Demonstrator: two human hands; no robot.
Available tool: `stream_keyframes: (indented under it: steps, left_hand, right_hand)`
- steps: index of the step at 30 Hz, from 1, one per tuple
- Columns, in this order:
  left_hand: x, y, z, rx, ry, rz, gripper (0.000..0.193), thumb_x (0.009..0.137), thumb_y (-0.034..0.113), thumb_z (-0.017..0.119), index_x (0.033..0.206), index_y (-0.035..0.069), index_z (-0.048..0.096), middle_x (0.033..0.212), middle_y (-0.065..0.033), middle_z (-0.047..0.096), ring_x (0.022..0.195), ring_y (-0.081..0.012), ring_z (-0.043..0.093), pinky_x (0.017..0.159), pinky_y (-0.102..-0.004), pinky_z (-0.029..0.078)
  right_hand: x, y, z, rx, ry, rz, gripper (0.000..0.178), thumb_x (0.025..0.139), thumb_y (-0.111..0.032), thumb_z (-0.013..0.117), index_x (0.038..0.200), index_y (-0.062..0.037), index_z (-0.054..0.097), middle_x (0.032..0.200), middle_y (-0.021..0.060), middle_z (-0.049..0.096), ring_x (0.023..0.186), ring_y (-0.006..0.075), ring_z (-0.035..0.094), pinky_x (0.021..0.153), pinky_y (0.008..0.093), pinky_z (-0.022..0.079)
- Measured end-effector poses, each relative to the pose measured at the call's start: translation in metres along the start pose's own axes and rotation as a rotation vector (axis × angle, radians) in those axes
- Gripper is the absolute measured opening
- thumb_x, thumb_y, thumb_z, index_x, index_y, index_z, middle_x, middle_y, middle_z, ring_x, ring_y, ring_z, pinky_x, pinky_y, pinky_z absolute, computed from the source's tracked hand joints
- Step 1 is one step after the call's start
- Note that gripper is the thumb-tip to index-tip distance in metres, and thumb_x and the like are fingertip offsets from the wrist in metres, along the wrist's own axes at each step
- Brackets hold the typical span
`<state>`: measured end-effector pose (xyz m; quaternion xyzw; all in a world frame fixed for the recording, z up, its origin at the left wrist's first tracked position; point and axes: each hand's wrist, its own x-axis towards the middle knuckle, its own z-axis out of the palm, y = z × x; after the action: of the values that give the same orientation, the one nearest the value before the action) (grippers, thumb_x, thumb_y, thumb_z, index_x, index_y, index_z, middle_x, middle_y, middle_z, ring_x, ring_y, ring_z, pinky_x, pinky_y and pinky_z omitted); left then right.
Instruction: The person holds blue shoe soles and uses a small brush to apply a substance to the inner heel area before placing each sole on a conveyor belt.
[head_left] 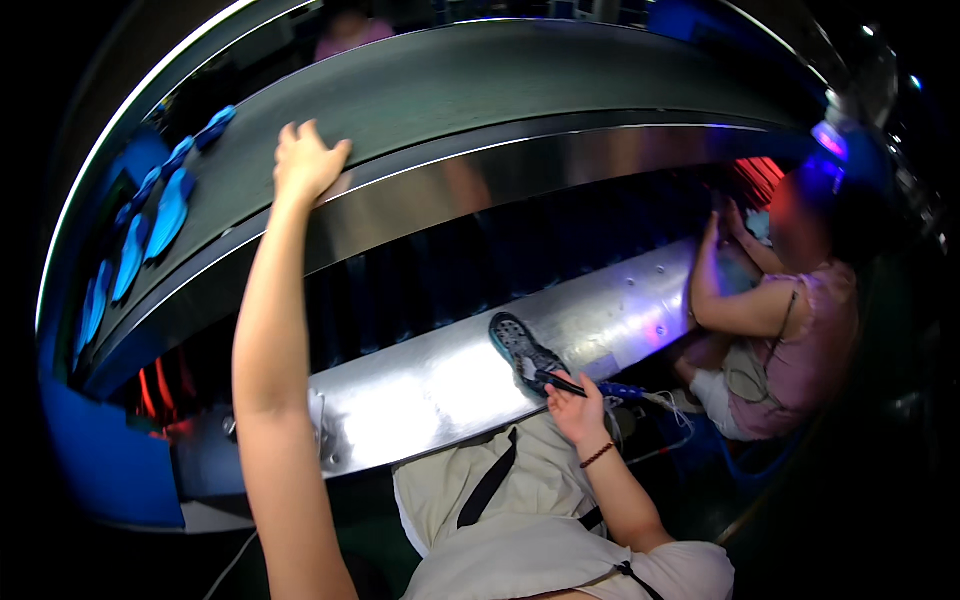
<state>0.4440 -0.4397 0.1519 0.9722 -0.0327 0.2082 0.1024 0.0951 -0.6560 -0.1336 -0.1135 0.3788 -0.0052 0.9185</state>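
Observation:
My left hand (308, 162) reaches far out over the green conveyor belt (430, 90), close to its near metal rim. Its fingers are spread and nothing is in them. Low in front of me, my right hand (580, 410) grips a slim black-handled tool (563, 382); I cannot make out its exact kind. The tool points at a dark clog-style shoe (515, 338) with holes in its toe, lying on the shiny metal shelf. A small pale patch shows at the shoe's heel end, beside the tool's tip. Several blue sole-shaped pieces (170, 212) lie on the belt at the left.
The metal shelf (420, 385) runs below the belt, with a dark slot between them and red glows at both ends. A blue coiled cord (622, 390) and pale wires are near my right hand. At the right sits another person (780, 330), hands raised by the slot.

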Motion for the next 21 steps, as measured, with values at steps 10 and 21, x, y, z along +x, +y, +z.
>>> stream_keyframes:
  steps: [10, 21]
  left_hand:
    - [0.006, 0.001, 0.002, 0.046, -0.130, -0.023, 0.062, 0.075, 0.046, 0.053, 0.124, 0.009, 0.045, 0.134, -0.0157, 0.033, 0.125, -0.0318, 0.028, 0.100, -0.0440, 0.027]
    - [0.044, -0.032, 0.032, 0.022, -0.471, 0.165, 0.097, 0.069, 0.075, 0.035, 0.135, 0.005, 0.024, 0.142, -0.0192, 0.015, 0.132, -0.0346, 0.008, 0.106, -0.0426, 0.008]
  right_hand:
    - [0.037, 0.004, 0.017, 0.069, 0.108, 0.057, 0.070, 0.085, -0.054, 0.033, 0.114, 0.0086, 0.042, 0.111, 0.0177, 0.052, 0.082, 0.0225, 0.052, 0.070, 0.0295, 0.041]
    - [0.029, 0.010, 0.007, 0.055, 0.176, 0.242, 0.060, 0.087, -0.050, 0.030, 0.114, 0.0015, 0.045, 0.105, 0.0120, 0.056, 0.064, 0.0158, 0.046, 0.055, 0.0240, 0.036]
